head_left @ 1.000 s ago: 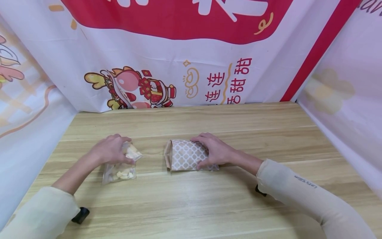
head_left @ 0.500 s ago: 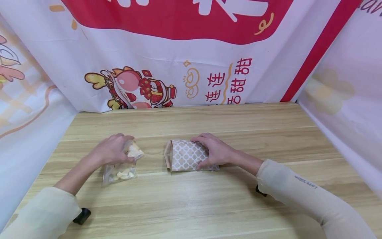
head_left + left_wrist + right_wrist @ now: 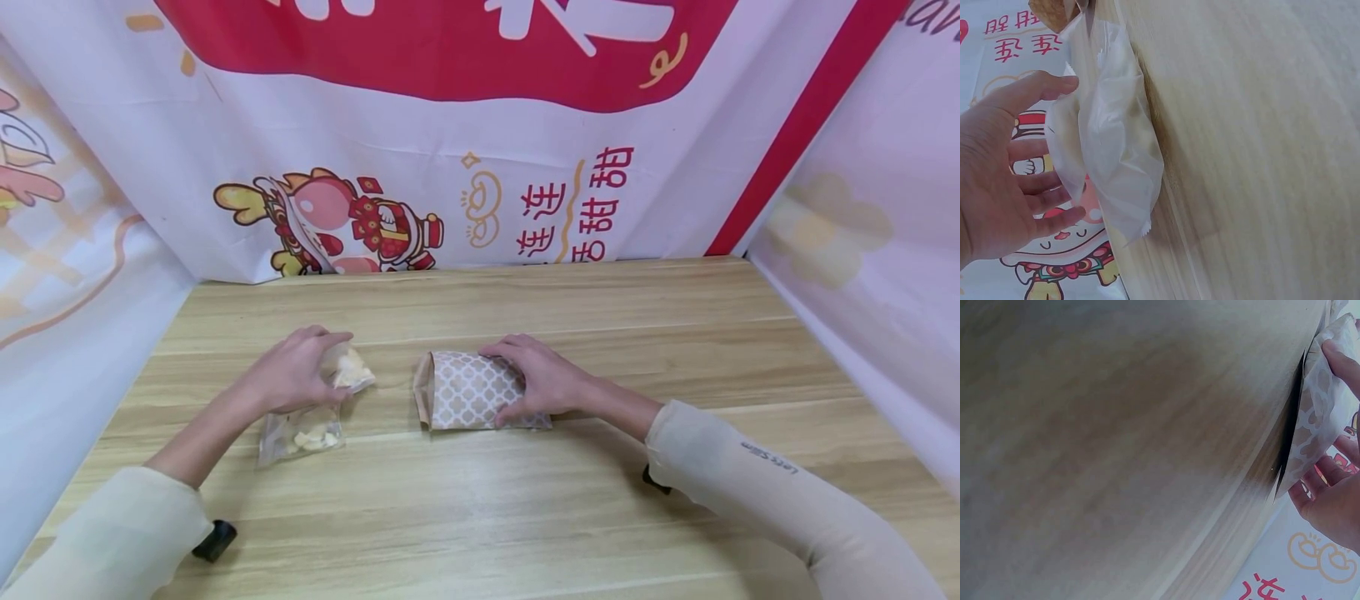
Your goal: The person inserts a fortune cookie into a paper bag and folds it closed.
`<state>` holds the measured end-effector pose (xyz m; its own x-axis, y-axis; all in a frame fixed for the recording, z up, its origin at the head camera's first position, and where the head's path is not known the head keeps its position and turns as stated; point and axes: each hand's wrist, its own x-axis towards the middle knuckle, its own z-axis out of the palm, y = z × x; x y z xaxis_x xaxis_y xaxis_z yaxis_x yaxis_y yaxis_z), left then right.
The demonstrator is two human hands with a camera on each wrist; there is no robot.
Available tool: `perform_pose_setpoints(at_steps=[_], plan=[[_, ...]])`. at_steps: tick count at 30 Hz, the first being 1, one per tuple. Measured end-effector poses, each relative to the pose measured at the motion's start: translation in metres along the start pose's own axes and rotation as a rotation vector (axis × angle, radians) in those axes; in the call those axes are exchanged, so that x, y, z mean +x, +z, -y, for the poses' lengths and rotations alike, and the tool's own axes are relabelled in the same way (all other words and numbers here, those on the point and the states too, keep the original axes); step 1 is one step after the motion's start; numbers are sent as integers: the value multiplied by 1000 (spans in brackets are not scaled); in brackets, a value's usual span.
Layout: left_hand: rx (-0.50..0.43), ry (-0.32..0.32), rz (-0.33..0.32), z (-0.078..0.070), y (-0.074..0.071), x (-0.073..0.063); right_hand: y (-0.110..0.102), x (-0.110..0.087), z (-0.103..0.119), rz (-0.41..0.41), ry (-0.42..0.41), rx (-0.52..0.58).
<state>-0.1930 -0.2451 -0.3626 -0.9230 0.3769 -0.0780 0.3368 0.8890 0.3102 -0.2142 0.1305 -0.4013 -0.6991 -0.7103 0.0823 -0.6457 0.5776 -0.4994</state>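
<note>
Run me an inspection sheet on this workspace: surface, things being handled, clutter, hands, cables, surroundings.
Surface: table with pale wood grain.
Things handled: far packet and near packet, both see-through with pale contents; patterned paper bag, lying on its side.
Clutter: nothing seen.
Left hand: holds the far packet between thumb and fingers; the near packet lies on the table.
Right hand: grips the paper bag.
Cables: nothing seen.
Surroundings: printed backdrop behind the table, with red lettering and a cartoon figure.
</note>
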Motion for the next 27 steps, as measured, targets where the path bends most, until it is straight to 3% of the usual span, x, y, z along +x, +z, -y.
perform_pose_setpoints(at_steps=[12,27], plan=[[-151,55,-66,-4,3,6,-1,-1,1,-7,-2,-5],[-154,125,-75,-21,8,12,-2,-2,2,-10,-11,-8]])
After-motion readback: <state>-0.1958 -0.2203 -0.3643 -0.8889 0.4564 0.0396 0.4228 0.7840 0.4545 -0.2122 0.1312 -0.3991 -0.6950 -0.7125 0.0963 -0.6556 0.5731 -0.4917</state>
